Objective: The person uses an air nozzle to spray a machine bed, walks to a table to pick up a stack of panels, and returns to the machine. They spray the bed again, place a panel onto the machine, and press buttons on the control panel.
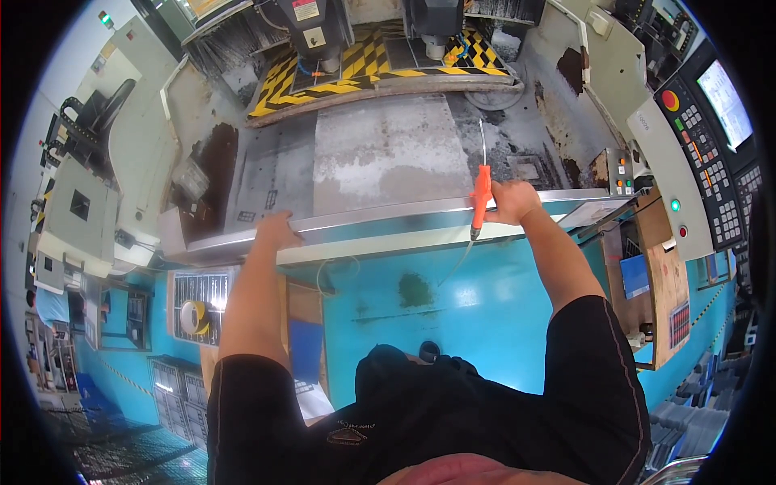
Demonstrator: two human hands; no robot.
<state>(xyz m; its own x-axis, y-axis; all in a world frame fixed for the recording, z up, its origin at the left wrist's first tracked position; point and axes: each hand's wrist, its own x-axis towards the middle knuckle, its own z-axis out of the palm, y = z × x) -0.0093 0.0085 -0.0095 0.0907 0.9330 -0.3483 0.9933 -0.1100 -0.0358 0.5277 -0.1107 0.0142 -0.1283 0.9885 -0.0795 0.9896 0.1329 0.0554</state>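
My right hand [515, 202] is closed around an orange air blow gun [481, 194] over the right part of the metal front rail [388, 213]. Its long, thin metal nozzle points away from me into the machine, bent at the tip. A pale hose [459, 265] hangs from the near end of the gun. Farther left, my left hand [277, 231] leans on the same rail with its fingers apart and holds nothing. Beyond the rail lies the grey, stained machine bed [380, 153], wet-looking in patches.
Two dark spindle heads [317, 36] hang over a platform edged in yellow-black stripes [380, 84]. At the right stands a control panel [703, 153] with a screen and a red button. A yellow-and-white tape roll [194, 318] sits at left. A wooden shelf [669, 283] is at right.
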